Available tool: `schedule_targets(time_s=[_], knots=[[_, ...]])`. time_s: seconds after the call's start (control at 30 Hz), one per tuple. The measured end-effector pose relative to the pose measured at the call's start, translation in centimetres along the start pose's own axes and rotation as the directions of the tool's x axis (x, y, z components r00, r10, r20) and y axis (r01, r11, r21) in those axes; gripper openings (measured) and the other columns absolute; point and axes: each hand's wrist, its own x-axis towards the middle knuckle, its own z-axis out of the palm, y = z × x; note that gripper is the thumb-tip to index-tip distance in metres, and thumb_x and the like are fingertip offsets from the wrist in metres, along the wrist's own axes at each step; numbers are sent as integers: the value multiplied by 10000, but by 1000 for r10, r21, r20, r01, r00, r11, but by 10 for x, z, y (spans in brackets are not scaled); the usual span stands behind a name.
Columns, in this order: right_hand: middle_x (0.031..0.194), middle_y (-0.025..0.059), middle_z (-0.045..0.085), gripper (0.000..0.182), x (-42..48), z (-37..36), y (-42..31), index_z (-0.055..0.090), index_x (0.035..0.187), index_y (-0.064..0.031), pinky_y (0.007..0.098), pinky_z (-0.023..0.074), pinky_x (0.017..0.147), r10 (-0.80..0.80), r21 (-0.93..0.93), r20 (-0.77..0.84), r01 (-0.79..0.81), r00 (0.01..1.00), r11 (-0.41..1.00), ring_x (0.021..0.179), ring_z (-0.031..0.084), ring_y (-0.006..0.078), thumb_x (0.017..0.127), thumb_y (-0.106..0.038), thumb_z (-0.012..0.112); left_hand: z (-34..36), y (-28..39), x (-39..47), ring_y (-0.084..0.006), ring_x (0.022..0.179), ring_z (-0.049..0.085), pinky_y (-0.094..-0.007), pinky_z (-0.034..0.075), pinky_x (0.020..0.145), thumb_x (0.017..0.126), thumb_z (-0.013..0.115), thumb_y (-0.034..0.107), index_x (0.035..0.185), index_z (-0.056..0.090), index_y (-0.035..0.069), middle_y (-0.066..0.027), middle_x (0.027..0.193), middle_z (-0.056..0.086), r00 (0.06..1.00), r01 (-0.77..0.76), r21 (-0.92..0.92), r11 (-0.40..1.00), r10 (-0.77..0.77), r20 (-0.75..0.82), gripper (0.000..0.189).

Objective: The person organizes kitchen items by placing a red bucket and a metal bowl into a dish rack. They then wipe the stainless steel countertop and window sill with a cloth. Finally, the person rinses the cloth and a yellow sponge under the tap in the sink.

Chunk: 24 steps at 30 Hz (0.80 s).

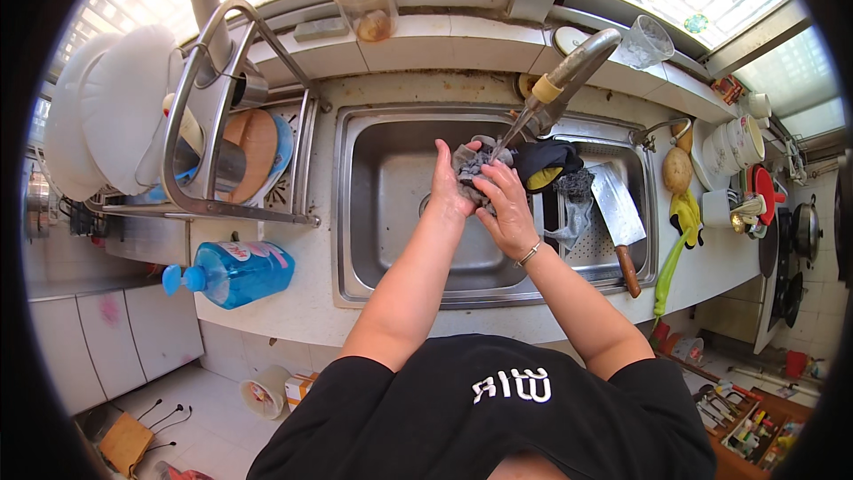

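Above the stainless steel sink basin (393,213), a wet grey cloth (468,161) is bunched up between my two hands. My left hand (448,181) cups it from the left, thumb raised. My right hand (508,213) presses on it from the right with bent fingers, a bracelet (528,254) at the wrist. A thin stream of water seems to fall onto the cloth from the metal faucet (566,73). Close by on the right, a dark cloth with a yellow patch (548,163) hangs over the sink's divider.
A cleaver (618,207) lies across the right basin, its wooden handle over the front rim, beside a black mesh scrubber (574,185). A blue pump bottle (243,273) lies at left below a metal dish rack (243,210). Yellow-green gloves (683,220) and a potato (678,171) are at right.
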Motion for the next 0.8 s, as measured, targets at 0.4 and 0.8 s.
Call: schedule_targets(time_s=[0.4, 0.8], knots=[[862, 29, 562, 133, 32, 8, 3, 569, 752, -111, 410, 415, 734, -117, -183, -195, 81, 974, 980, 892, 518, 268, 664, -110, 669, 14, -11, 8, -201, 713, 580, -353, 489, 651, 888, 503, 501, 887, 548, 111, -59, 802, 594, 980, -93, 175, 980, 121, -155, 393], [717, 167, 648, 320, 54, 50, 93, 661, 717, -15, 386, 475, 660, 729, 327, 23, -694, 684, 641, 713, 616, 322, 839, -292, 557, -1, -25, 9, -200, 945, 571, -386, 464, 826, 915, 561, 335, 1154, 546, 59, -78, 1055, 592, 887, -190, 517, 834, 372, -274, 366]])
